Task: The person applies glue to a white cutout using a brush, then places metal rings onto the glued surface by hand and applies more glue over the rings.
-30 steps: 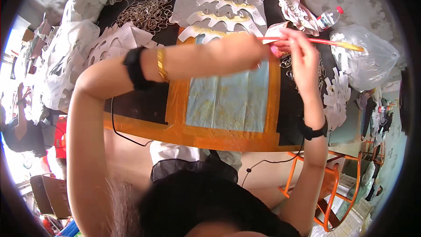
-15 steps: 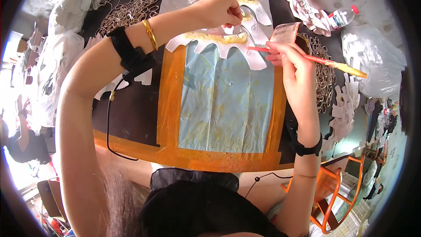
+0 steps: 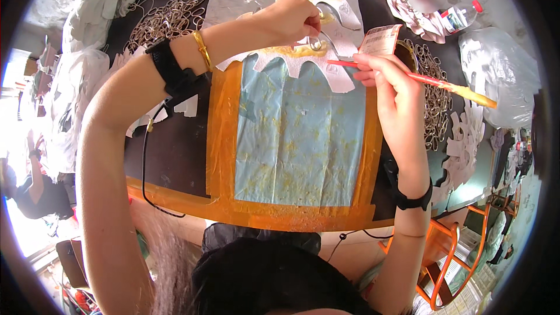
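Observation:
My left hand (image 3: pixel 296 17) is closed in a pinch over the nearer white cut-out piece (image 3: pixel 335 77), with a metal ring (image 3: pixel 315 43) at its fingertips. Along the top of that piece, which has finger-like tabs, runs yellowish glue (image 3: pixel 291 52). My right hand (image 3: pixel 388 76) grips a thin red brush (image 3: pixel 429 80) like a pen. The brush's yellow-coated end points away to the right, and its bare red end reaches over the white piece. Beyond my left hand, another white piece (image 3: pixel 347 14) carries glue and several metal rings along its edge.
Under the work lies a blue sheet (image 3: pixel 297 140) edged with orange tape (image 3: pixel 221 140). Heaps of metal rings (image 3: pixel 166 23) sit at left and right. A clear plastic bag (image 3: pixel 496 76), a bottle (image 3: pixel 461 16) and white piles (image 3: pixel 87 81) surround the table. An orange-framed chair (image 3: pixel 449 245) stands right.
My left hand has shifted slightly, and more rings on the far white piece show past it. My right hand still holds the brush in nearly the same place.

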### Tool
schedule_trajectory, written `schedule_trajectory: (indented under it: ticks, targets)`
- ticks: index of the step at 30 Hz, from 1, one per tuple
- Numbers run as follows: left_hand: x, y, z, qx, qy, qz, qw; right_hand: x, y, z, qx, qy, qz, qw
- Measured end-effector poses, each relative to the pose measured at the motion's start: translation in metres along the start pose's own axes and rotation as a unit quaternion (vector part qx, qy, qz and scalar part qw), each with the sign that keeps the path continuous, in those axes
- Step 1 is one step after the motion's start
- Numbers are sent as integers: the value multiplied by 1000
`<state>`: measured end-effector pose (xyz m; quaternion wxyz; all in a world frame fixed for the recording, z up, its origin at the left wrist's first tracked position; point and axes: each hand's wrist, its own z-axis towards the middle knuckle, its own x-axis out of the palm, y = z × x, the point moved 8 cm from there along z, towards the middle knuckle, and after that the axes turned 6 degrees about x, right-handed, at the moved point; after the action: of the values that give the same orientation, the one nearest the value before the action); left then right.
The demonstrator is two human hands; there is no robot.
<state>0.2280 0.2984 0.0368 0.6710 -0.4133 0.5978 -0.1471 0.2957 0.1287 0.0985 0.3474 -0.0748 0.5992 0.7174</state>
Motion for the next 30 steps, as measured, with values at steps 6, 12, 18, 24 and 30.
schedule_trajectory:
  ticks: [6,12,18,24,30]
  targets:
    - [-1,-1,-1,39,-23,34,998,2,2,-1,-3,2,-8,1000]
    - [1,-5,3,38,-7,63,997,3,1,-1,-4,3,-14,1000]
    - [-1,-6,1,77,-25,56,995,2,2,-1,-3,7,-10,1000]
    - [-3,-1,-2,64,-44,62,995,-9,9,2,-51,-51,20,997]
    - [-4,-6,-6,68,-48,115,990,8,9,3,-56,-14,23,998]
